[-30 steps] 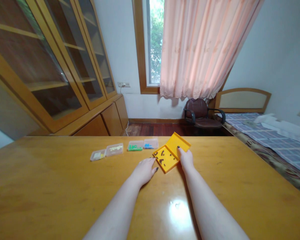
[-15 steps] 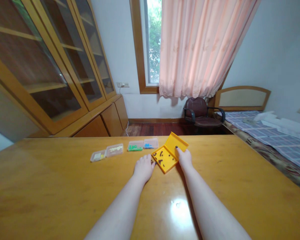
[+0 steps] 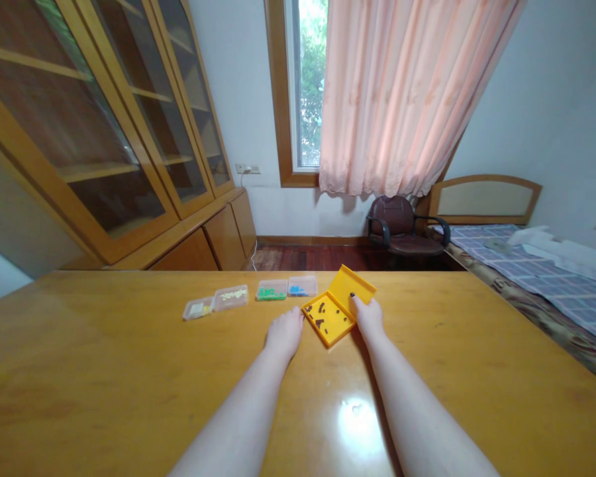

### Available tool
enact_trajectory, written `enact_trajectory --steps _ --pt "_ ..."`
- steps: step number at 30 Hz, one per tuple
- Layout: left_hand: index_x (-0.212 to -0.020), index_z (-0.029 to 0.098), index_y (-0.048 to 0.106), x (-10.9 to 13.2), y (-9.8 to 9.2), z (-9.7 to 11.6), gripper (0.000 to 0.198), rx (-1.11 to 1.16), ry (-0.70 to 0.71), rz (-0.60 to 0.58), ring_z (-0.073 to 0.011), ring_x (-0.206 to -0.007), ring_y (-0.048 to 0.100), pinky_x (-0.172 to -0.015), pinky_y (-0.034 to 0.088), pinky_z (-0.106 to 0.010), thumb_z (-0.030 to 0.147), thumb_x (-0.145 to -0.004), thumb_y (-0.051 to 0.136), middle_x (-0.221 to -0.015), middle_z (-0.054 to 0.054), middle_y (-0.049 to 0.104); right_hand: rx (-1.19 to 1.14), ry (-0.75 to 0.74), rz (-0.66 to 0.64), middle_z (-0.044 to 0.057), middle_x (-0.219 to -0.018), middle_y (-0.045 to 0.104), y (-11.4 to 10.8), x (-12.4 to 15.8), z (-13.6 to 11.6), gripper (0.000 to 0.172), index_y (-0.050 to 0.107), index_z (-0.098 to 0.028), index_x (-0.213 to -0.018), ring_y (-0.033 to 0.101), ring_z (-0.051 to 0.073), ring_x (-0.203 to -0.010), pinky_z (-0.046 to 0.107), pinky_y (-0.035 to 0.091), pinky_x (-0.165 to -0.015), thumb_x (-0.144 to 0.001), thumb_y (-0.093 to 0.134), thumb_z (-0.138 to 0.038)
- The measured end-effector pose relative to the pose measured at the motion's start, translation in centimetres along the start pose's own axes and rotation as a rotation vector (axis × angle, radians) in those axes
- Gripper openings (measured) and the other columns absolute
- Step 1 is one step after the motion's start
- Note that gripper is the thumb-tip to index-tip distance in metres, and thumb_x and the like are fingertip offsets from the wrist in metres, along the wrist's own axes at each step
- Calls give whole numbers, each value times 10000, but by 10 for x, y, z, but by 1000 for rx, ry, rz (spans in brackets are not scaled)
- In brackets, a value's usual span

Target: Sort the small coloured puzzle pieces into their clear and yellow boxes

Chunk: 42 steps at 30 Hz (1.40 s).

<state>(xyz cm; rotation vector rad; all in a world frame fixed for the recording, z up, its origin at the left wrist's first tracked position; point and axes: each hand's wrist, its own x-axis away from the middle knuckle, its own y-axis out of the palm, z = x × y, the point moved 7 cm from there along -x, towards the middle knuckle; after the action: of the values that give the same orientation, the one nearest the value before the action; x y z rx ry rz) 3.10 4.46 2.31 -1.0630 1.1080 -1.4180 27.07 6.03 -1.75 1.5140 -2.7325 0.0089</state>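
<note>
Since a second ago the left hand [image 3: 284, 333] has drawn its spread fingers in and slid up against the near-left edge of the open yellow plastic box [image 3: 330, 317]. Its fingertips are bunched there, and from this distance I cannot tell whether they pinch anything. The right hand [image 3: 368, 316] grips the box's right edge, thumb on top near the hinge of the raised lid [image 3: 351, 286].

The box sits mid-way across the glossy wooden table [image 3: 129, 371], with small dark pieces [image 3: 320, 322] scattered in its tray. So far it is opened and steadied, and the pieces seem all still inside.

Four small clear plastic cases [image 3: 230, 297] lie in a row just beyond the left hand, lids apparently shut and untouched.
</note>
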Motion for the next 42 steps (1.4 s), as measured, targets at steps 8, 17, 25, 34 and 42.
enact_trajectory --steps 8,17,25,34,42 --pt "-1247 238 423 7 -19 11 355 290 186 165 -166 -1038 549 -867 406 -266 265 -894 397 -1178 -58 571 -83 12 -99 129 -957 699 11 6 -2 350 657 -111 -892 672 260 -859 301 545 -685 -643 650 -357" --pt "-1113 247 562 2 -10 -8 275 -10 27 98 -223 -1071 488 -887 379 -346 277 -876 425 -1142 -71 565 -75 3 -44 125 -945 702 5 3 -2 340 657 -120 -884 675 255 -845 292 547 -677 -638 661 -356" --pt "-954 238 625 -5 -3 -11 177 69 30 102 -192 -958 541 -824 398 -302 272 -845 489 -1003 -48 618 -107 20 -34 130 -973 695 6 2 0 345 649 -120 -891 669 270 -871 320 551 -704 -636 657 -353" --pt "-848 199 596 -9 -2 -20 95 192 -18 139 -180 -847 577 -744 421 -280 251 -824 519 -893 -46 643 -48 27 -41 131 -992 690 4 3 -1 353 651 -118 -907 661 267 -898 311 543 -725 -651 647 -361" --pt "-1187 192 470 6 -28 7 352 272 238 332 -176 -1122 491 -944 375 -287 200 -835 482 -1209 -69 546 -107 21 -71 122 -936 704 8 4 -2 344 657 -110 -875 672 268 -852 306 548 -686 -624 656 -344"
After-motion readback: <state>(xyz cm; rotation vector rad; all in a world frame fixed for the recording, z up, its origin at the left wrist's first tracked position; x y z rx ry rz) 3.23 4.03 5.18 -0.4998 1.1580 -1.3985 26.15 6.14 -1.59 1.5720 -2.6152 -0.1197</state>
